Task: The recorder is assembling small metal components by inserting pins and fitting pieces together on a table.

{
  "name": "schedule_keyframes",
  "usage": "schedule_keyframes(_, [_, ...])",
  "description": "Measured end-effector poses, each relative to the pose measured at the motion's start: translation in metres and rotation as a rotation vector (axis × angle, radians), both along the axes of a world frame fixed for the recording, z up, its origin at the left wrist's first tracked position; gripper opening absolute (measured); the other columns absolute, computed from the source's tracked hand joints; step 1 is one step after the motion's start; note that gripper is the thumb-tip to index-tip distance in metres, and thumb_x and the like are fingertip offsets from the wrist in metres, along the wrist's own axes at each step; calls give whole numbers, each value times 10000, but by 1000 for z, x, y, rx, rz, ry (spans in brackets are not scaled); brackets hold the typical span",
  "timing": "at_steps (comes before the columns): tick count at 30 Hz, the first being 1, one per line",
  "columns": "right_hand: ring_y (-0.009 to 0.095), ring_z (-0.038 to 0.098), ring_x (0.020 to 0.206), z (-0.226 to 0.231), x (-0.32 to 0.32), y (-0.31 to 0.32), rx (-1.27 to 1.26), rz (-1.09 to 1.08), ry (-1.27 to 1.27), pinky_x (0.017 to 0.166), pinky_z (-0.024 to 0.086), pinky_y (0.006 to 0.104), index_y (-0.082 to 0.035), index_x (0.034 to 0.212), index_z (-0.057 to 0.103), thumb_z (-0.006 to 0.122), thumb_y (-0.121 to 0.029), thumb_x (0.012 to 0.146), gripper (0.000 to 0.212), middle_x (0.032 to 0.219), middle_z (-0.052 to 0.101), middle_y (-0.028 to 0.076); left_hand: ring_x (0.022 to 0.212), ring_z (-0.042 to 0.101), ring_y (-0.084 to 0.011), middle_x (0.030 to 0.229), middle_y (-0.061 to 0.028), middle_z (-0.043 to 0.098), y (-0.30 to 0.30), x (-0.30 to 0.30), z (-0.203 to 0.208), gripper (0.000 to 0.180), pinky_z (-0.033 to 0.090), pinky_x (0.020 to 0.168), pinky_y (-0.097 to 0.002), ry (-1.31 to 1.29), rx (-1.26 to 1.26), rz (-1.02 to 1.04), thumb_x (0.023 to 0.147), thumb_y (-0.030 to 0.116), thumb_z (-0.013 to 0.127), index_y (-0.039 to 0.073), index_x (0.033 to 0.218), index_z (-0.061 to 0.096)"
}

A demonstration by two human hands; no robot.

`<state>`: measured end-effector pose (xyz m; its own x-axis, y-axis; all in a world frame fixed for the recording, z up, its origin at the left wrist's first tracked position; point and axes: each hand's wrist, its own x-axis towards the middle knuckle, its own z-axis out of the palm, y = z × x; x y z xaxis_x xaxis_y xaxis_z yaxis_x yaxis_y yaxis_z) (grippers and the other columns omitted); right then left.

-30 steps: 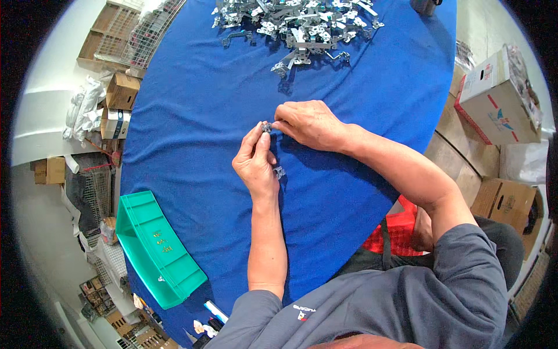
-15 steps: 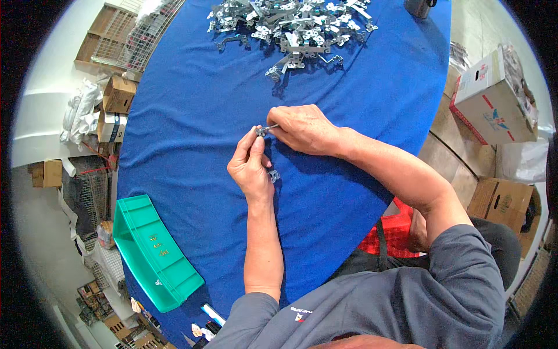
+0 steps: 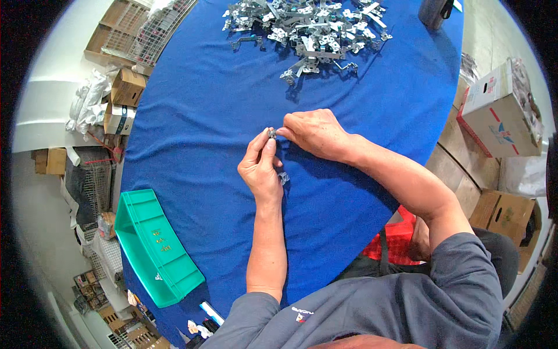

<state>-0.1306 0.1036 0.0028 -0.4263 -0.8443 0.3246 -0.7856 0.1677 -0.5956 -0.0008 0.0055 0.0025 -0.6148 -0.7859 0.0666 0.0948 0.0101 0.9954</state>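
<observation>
My left hand (image 3: 260, 173) pinches a small silvery metal part (image 3: 271, 133) upright between thumb and fingertips. My right hand (image 3: 317, 134) comes in from the right, fingers closed, its fingertips right beside that part; whatever they hold is hidden. A second metal piece (image 3: 283, 178) shows by the palm side of my left hand, and I cannot tell whether it lies on the cloth or touches the hand. Farther off, a heap of stamped metal brackets (image 3: 317, 35) spreads over the blue cloth (image 3: 197, 116).
A green plastic bin (image 3: 160, 250) with a few small brass-coloured pieces stands at the left edge. At the far right of the table is a dark cylindrical container (image 3: 433, 13). Cardboard boxes (image 3: 494, 110) stand on the floor to the right; a red thing (image 3: 392, 238) sits near my lap.
The whole view has shifted slightly. A thin metal shaft showed between my hands before; now my right fingertips are closer to the part and the shaft is out of sight.
</observation>
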Motion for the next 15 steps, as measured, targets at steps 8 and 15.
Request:
schedule_keyframes(8, [360,623,704,-5,-3,-1,-74,-15,73,625,464,477,-63,801,562,576,-308,929,277,722,627,141,605,545,-37,1000,-72,701,-1,0,1,237,423,471,-171,0,-31,20,876,-28,630,-4,1105,685])
schedule_keyframes(15, [336,622,734,0,-1,3,-137,9,-12,648,455,457,-66,786,554,583,-267,918,242,743,624,135,568,524,-39,987,-70,700,1,1,2,216,422,469,-179,-12,0,5,882,-2,634,-20,1092,683])
